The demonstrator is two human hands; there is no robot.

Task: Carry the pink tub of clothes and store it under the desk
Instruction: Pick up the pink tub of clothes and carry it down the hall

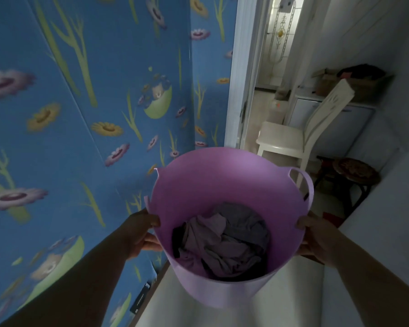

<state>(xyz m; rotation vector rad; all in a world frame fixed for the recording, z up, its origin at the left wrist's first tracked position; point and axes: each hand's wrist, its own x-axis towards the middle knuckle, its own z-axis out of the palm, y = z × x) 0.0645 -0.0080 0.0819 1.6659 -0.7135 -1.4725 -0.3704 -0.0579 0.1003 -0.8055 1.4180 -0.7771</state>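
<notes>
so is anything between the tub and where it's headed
The desk isn't in view, so the full path can't be judged. Both hands, left hand and right hand, hold the pink tub; ahead, a white chair stands beside the open doorway.

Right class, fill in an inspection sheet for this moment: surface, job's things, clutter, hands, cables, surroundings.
Surface: pale floor below the tub.
Job's things: pink tub held up, clothes crumpled in its bottom; desk not seen.
Clutter: dark flat object by the wall's foot.
Hands: left hand and right hand grip opposite sides of the rim.
Cables: nothing seen.
Surroundings: blue flowered wall on the left; white chair, dark stool, open doorway ahead.
</notes>
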